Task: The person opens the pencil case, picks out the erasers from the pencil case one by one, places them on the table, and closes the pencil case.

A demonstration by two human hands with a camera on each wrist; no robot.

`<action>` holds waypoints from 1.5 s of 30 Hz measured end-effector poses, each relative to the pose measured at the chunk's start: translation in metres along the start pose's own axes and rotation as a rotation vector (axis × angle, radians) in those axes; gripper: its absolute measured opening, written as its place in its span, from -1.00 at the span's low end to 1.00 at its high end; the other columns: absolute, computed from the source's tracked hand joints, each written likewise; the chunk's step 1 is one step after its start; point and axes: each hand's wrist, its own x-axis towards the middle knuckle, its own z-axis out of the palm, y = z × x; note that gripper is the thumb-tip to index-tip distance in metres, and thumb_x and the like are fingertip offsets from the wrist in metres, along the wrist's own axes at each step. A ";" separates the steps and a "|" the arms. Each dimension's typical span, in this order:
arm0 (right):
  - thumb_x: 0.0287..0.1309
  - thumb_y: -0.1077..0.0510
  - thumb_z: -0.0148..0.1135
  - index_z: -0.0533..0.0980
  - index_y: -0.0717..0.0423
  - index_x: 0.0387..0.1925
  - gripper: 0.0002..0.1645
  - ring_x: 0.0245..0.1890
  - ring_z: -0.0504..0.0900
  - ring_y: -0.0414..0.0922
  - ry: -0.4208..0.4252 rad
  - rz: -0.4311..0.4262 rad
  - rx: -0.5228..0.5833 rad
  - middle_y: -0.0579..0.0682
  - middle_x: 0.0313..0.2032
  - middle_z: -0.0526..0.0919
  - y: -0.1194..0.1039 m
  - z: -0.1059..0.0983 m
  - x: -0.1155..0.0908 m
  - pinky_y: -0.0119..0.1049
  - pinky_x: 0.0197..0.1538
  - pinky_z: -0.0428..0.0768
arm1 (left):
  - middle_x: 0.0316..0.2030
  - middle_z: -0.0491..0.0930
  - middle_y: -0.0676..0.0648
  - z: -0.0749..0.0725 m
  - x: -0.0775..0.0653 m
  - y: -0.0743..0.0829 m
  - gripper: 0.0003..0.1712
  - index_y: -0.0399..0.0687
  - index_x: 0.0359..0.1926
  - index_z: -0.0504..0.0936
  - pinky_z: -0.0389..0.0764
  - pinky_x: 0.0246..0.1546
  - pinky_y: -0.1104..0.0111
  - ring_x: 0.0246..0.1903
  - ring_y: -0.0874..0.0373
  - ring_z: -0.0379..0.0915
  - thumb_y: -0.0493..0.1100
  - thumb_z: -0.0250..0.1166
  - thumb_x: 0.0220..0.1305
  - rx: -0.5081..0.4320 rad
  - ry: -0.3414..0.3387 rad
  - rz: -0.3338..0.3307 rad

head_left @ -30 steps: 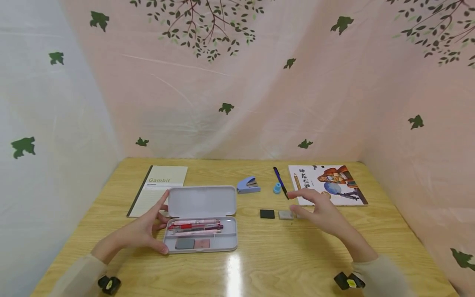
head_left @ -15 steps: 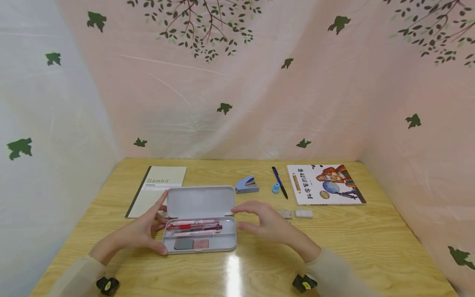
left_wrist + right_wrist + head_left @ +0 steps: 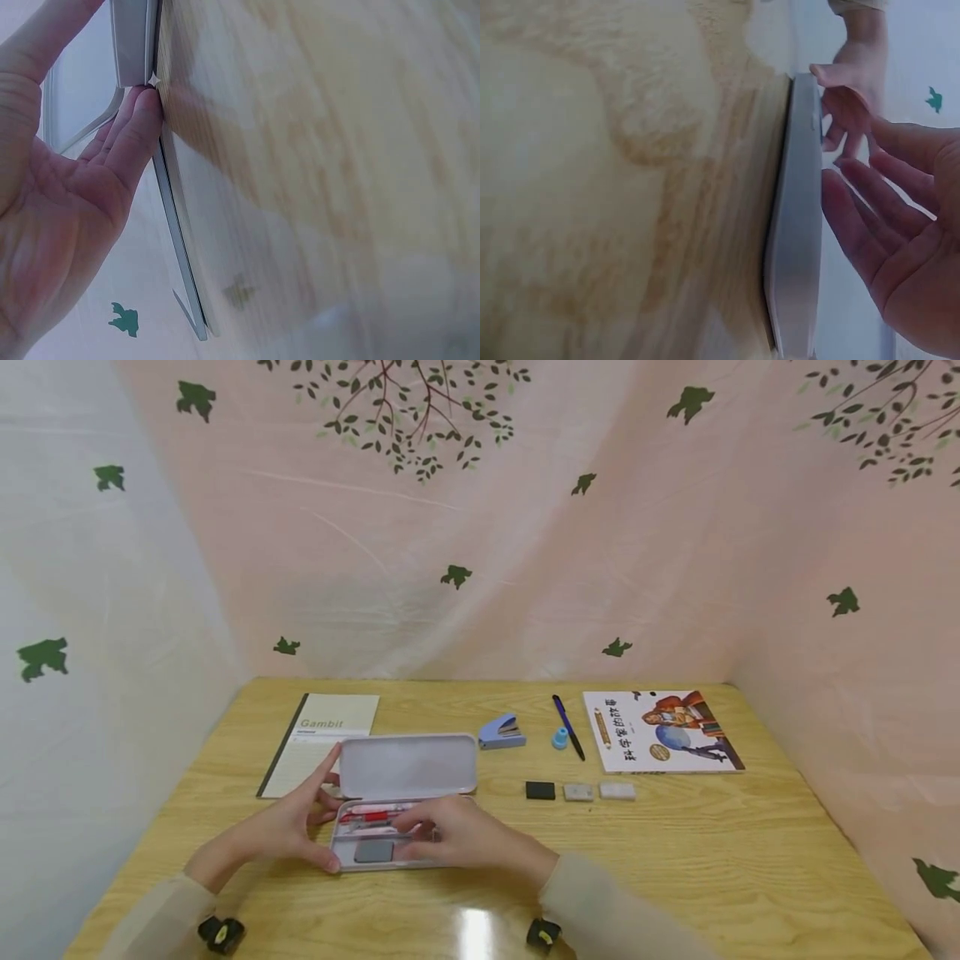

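Observation:
A pale pencil case (image 3: pixel 342 861) lies with its lid (image 3: pixel 408 767) raised. Pens and pencils (image 3: pixel 367 817) fill its back compartment; a grey eraser (image 3: pixel 373 851) is in the front one. My left hand (image 3: pixel 281 827) grips the case's left end, thumb at the front corner and index finger up along the lid. Over the right half of the case reaches my right hand (image 3: pixel 472 835), thumb and index finger apart above the front compartment, hiding most of the pink eraser there. In the right wrist view, the fingers (image 3: pixel 855 240) curve loosely beside the case wall.
Right of the case, a black eraser (image 3: pixel 540 791), a greyish eraser (image 3: pixel 578 792) and a white eraser (image 3: pixel 617 791) form a row. Behind them are a blue stapler (image 3: pixel 502 732), a small light-blue object (image 3: pixel 560 739), a pen (image 3: pixel 568 727) and a book (image 3: pixel 663 732). A notebook (image 3: pixel 360 710) lies back left.
My right hand has moved left, from beside the erasers on the right to above the open pencil case, uncovering the black eraser. My left hand has kept its place.

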 end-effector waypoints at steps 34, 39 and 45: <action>0.21 0.08 0.46 0.70 0.00 0.07 -0.62 -0.20 0.53 -0.45 -0.022 0.018 -0.266 -0.23 -0.07 0.69 -0.016 0.021 0.024 -0.67 -0.10 0.46 | 0.30 0.11 -0.31 -0.002 -0.002 -0.002 0.68 0.26 0.60 -0.54 0.53 0.23 0.10 0.11 -0.11 0.40 -0.07 0.70 -0.10 -0.001 -0.001 0.015; 0.22 0.11 0.45 0.70 -0.02 0.08 -0.63 -0.22 0.50 -0.44 -0.031 0.028 -0.253 -0.22 -0.09 0.64 -0.017 0.021 0.025 -0.67 -0.14 0.45 | 0.32 0.10 -0.31 -0.002 -0.001 -0.001 0.67 0.27 0.60 -0.53 0.52 0.23 0.09 0.12 -0.11 0.39 -0.07 0.69 -0.09 -0.001 -0.006 0.015; 0.23 0.14 0.44 0.72 -0.06 0.03 -0.68 -0.22 0.50 -0.43 -0.026 0.034 -0.196 -0.23 -0.09 0.64 -0.015 0.021 0.025 -0.67 -0.16 0.47 | 0.31 0.12 -0.31 -0.002 0.002 0.001 0.66 0.28 0.60 -0.52 0.51 0.24 0.07 0.12 -0.11 0.40 -0.07 0.69 -0.09 0.000 -0.007 0.021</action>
